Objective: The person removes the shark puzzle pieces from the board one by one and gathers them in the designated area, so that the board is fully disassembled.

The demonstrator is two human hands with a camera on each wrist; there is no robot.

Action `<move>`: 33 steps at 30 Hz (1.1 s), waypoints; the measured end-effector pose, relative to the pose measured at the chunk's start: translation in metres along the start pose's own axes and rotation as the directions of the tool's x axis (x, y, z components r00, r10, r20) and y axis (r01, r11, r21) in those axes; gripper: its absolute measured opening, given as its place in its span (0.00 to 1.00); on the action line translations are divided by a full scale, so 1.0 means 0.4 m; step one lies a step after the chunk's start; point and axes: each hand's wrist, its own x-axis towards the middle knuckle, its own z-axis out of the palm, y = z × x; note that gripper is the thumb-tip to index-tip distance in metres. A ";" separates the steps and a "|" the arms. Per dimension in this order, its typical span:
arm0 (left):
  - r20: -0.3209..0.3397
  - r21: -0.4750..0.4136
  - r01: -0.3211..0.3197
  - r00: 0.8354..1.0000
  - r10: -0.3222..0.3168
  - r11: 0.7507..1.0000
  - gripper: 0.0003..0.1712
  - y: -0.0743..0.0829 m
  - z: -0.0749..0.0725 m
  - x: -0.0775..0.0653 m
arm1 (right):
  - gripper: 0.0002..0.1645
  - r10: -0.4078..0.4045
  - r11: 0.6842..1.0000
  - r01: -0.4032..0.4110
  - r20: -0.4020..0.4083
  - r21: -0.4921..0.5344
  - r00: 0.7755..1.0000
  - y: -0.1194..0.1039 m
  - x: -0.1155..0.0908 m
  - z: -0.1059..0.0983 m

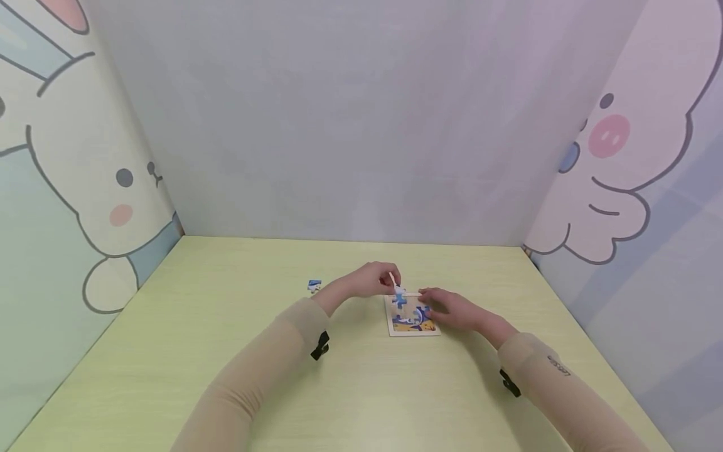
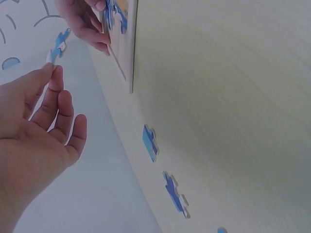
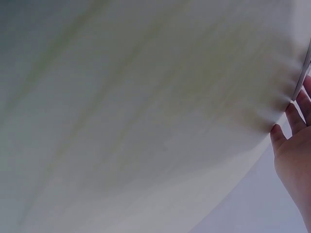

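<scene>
My left hand (image 1: 369, 280) pinches a blue-and-white jigsaw piece (image 1: 400, 300) between thumb and fingertips, above the left part of a small puzzle board (image 1: 414, 334). In the left wrist view the piece (image 2: 60, 43) stands up from the fingertips, and the other fingers curl loosely. The board has a pale frame, with a blue, white and orange sea picture filled in along its lower part. My right hand (image 1: 456, 311) rests at the board's right side, fingers spread over the far right corner and edge. Its fingertips touch down by the frame in the right wrist view.
Left of the board, by the left forearm, lies a loose blue-and-white piece (image 1: 314, 285). The left wrist view shows more loose pieces, one blue (image 2: 150, 142) and one blue and white (image 2: 176, 195). Cartoon-printed curtains (image 1: 361, 125) surround the yellowish table (image 1: 350, 389).
</scene>
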 end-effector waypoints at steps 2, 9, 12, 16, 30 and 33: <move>-0.003 -0.004 -0.008 1.000 0.008 1.000 0.09 0.002 -0.011 -0.006 | 0.24 0.002 1.000 -0.002 0.001 0.005 1.000 0.000 0.000 0.000; -0.029 -0.006 -0.015 0.999 0.015 1.000 0.08 0.001 -0.041 -0.037 | 0.25 -0.028 1.000 0.028 0.004 -0.005 1.000 -0.003 0.003 0.001; -0.037 -0.008 -0.017 0.999 0.017 1.000 0.08 -0.004 -0.055 -0.053 | 0.25 -0.033 0.999 0.033 0.004 -0.003 0.999 -0.009 0.001 -0.002; -0.029 -0.030 -0.003 1.000 0.002 1.000 0.08 -0.015 -0.072 -0.074 | 0.25 -0.035 0.999 0.035 -0.003 -0.015 0.999 -0.011 -0.004 -0.005; 0.025 -0.077 0.061 0.998 -0.059 0.995 0.08 -0.093 -0.119 -0.142 | 0.26 -0.050 0.999 0.050 0.003 -0.016 0.999 0.010 -0.003 -0.002; 0.027 -0.049 0.067 0.997 -0.066 0.997 0.07 -0.120 -0.121 -0.155 | 0.27 -0.044 0.999 0.044 0.010 -0.016 0.999 0.011 -0.003 -0.001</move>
